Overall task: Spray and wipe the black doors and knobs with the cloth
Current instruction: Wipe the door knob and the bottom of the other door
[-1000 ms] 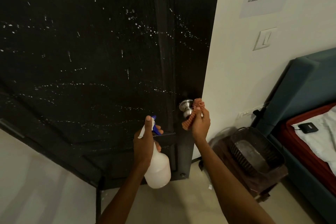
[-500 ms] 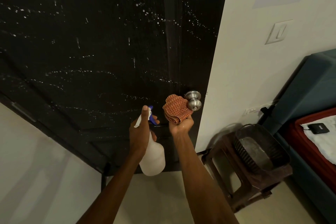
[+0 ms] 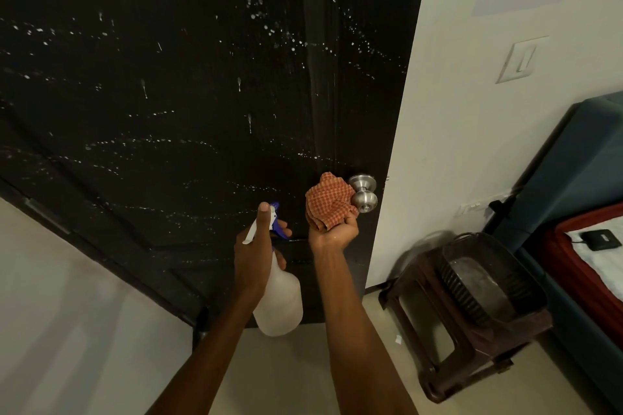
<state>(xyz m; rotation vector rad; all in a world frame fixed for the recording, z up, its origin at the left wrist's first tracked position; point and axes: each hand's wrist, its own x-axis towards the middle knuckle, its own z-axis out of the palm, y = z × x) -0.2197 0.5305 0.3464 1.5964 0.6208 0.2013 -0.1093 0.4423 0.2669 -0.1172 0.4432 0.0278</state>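
a tall black wooden door [image 3: 188,104], speckled with white spray droplets, fills the upper left and centre of the frame. at its right edge, just below the middle of the frame, sits a round brushed-steel door knob [image 3: 364,194]. the right hand [image 3: 332,232] has its fingers curled around a bunched orange-and-white checked cloth [image 3: 328,200], which is held up against the door and touches the left side of the knob. the left hand [image 3: 258,242], just left of it, grips the neck of a translucent white plastic spray bottle with a blue trigger [image 3: 279,296], thumb raised along the nozzle; the bottle hangs below the hand, in front of the door's lower edge. in the lower right stands a dark brown plastic stool [image 3: 472,360] with a dark basket on it, beside a teal bed frame [image 3: 573,178]. a white wall switch [image 3: 521,59] is at the upper right.
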